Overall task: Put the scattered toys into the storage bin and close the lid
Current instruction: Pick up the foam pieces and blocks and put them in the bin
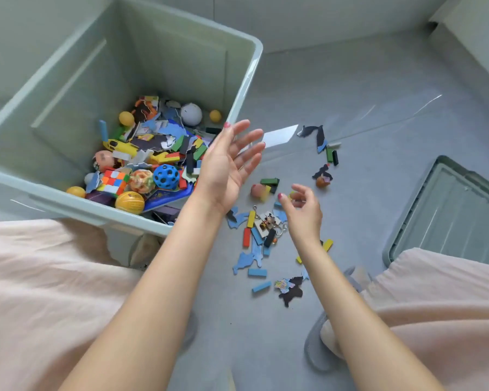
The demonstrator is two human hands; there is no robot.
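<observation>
Most toys already sit in the storage bin (246,69) at upper left, the left hand (226,167) spread empty at its rim, the right hand (304,210) curled over the scattered toys (254,244) at centre, perhaps pinching one, lid (449,213) off at right.

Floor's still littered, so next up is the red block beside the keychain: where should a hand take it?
The red block lies flat, long axis pointing away from you. Come from above and pinch its long sides mid-length; the yellow block crowds its far end.
</observation>
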